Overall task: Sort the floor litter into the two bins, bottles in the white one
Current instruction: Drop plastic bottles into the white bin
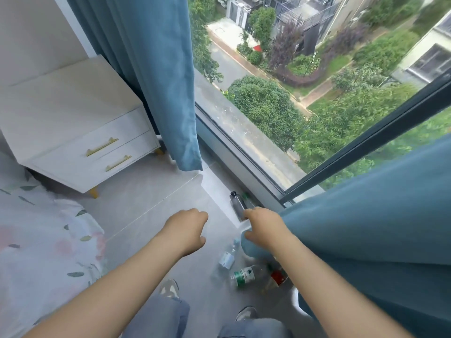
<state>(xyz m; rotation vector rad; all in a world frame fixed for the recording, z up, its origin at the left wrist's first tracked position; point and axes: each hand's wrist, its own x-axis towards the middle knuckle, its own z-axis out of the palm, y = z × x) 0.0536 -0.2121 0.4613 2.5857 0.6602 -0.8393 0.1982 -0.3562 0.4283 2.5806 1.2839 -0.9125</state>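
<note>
- right grip (264, 225): fingers curled round the bunched edge of the right-side curtain (366, 240). It looks to be holding the fabric back off the litter. No bottle in it.
- left grip (188, 230): fingers curled under, nothing visible in it, hovering over bare floor (151, 203).
- Key relation: the dark-capped bottle (237, 203) lies on the floor tight to the window frame (234, 152), just ahead of the right grip's knuckles.
- Its long axis runs along the frame, cap at the far end, base toward the right grip. Can't tell whether the fingertips touch the base.
- The green-capped bottle (247, 198) sits just behind it against the frame, mostly hidden.
- The rest of the litter lies nearer the person, below the right grip: blue-label bottle (227, 259), green-label bottle (244, 276), red-label bottle (277, 276). All lie flat, and the last is partly under the curtain.
- Judgement: the right grip is nearest the dark-capped bottle but is tied up with the curtain. The left grip is free and would have to cross to its right, then take the barrel across its axis.
- Bins: neither is clearly in view. A white curved edge (295, 298) at the curtain hem may be the white one, but I can't confirm it.
</note>
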